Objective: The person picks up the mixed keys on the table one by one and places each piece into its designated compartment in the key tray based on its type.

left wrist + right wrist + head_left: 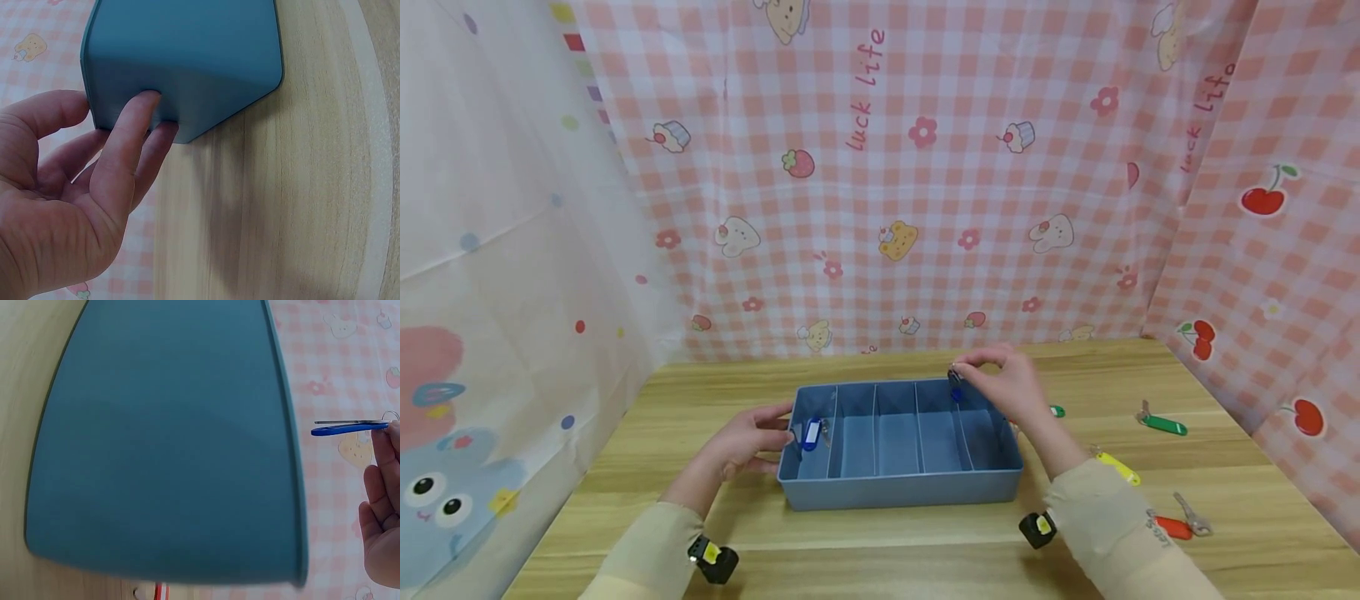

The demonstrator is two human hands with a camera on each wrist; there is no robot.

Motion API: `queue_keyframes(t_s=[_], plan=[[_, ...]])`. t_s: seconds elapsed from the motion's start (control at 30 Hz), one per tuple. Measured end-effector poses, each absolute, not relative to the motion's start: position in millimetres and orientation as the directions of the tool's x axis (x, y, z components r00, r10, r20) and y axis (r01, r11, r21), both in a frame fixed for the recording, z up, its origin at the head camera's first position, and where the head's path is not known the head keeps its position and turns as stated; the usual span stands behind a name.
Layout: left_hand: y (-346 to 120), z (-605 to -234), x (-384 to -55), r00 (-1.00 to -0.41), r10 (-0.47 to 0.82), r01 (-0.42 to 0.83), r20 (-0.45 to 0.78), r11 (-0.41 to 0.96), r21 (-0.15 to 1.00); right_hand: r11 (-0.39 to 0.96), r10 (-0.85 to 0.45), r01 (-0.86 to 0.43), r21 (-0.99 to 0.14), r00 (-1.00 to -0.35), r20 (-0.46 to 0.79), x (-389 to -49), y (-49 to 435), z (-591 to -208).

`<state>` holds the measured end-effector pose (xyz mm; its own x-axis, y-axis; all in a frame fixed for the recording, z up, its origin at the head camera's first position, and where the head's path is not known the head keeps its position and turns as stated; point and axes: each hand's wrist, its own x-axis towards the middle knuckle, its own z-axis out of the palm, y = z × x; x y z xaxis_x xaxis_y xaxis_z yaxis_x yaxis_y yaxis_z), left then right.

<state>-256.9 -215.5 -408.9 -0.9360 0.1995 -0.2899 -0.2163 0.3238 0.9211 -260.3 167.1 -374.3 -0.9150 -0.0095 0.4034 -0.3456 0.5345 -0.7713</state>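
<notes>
A blue-grey plastic box (pixel 898 490) with several compartments sits on the table. My left hand (pixel 748 442) is at its left end, and in the left wrist view the fingers (pixel 125 147) rest against the outer end wall. A blue key tag (pixel 812 434) with a key lies in the leftmost compartment. My right hand (pixel 1003 387) pinches a second blue key tag (pixel 340 430) by its ring end, with a key hanging beside it. This tag hangs over the back of the box, toward the right-hand compartments.
To the right of the box lie a green key tag (pixel 1165 424), a yellow key tag (pixel 1118 468) and a red key tag (pixel 1172 527) with its key. Another green tag (pixel 1057 411) shows partly behind the right forearm. Patterned cloth (pixel 917 192) hangs behind the wooden table (pixel 865 558).
</notes>
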Motion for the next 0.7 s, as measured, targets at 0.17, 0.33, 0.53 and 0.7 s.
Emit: queue_keyframes(t_s=[0.17, 0.33, 0.53, 0.7], plan=[[-215.5, -408.5, -257.1, -0.936, 0.194, -0.221, -0.294, 0.327, 0.919, 0.521, -0.04, -0.398, -0.755, -0.895, 0.444, -261.9, 157.2, -376.1], [-215.5, -408.7, -257.5, -0.936, 0.192, -0.224, -0.296, 0.327, 0.918, 0.51, -0.075, -0.439, -0.74, -0.88, 0.47, -262.2, 149.0, -377.1], [-215.7, -408.6, -257.9, -0.935, 0.197, -0.223, -0.296, 0.325, 0.919, 0.483, -0.093, -0.435, -0.76, -0.888, 0.45, -259.6, 139.5, -375.2], [-216.2, -409.1, -258.4, -0.933, 0.198, -0.226, -0.299, 0.323, 0.919, 0.463, -0.111, -0.452, -0.762, -0.883, 0.456, -259.7, 130.2, -376.2]])
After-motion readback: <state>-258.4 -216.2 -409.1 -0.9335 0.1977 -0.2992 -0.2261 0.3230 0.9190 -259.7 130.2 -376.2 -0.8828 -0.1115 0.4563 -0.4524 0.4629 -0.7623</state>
